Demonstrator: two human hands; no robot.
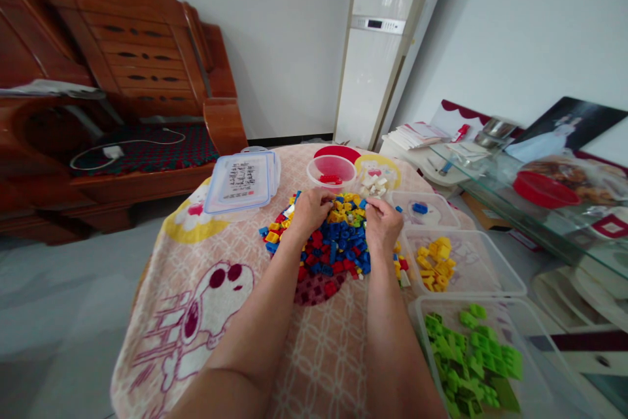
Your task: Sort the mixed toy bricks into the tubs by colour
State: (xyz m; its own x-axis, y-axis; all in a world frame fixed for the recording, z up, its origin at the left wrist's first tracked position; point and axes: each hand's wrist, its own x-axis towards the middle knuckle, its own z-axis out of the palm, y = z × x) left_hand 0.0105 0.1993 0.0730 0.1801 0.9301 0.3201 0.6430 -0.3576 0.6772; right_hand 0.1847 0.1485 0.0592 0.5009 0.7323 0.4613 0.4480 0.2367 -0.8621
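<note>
A mixed pile of toy building bricks (338, 242), mostly blue, red and yellow, lies in the middle of the cloth-covered table. My left hand (313, 211) rests at the pile's far left side, fingers bent together over the bricks; whatever they grip is hidden. Over the far right side, my right hand (384, 223) has its thumb and fingers pinched together, close to a blue brick (363, 203). I cannot make out what this pinch holds. Beyond the hands stand a round tub (331, 163) with red bricks inside and a group of white bricks (375, 185).
Along the right edge are clear boxes: one with a blue brick (420, 208), another with yellow bricks (436, 263), the nearest with green bricks (473, 360). Lids (241, 182) lie at the far left. A glass shelf (530, 200) stands to the right, a wooden chair (142, 46) behind left.
</note>
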